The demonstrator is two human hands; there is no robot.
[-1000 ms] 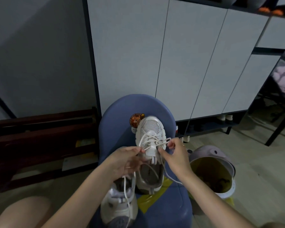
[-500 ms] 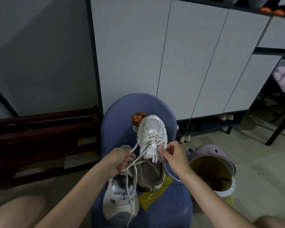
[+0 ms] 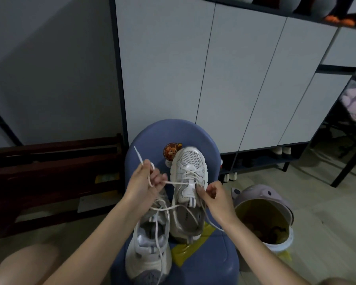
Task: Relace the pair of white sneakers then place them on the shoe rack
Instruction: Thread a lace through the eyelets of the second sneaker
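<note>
Two sneakers (image 3: 188,194) lie on the chair (image 3: 203,262), bin (image 3: 263,214) to its right.

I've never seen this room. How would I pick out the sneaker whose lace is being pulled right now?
Find the blue chair in front of the white cabinet doors; two white sneakers lie on its seat. The one being laced is farther from the person, its mesh toe beside a cartoon sticker. Unlike the nearer sneaker, its lace runs taut to the left hand.

My white sneakers (image 3: 188,182) with grey trim sit on a blue chair (image 3: 152,136); yellow tape (image 3: 185,251), lilac bin (image 3: 261,194).
</note>
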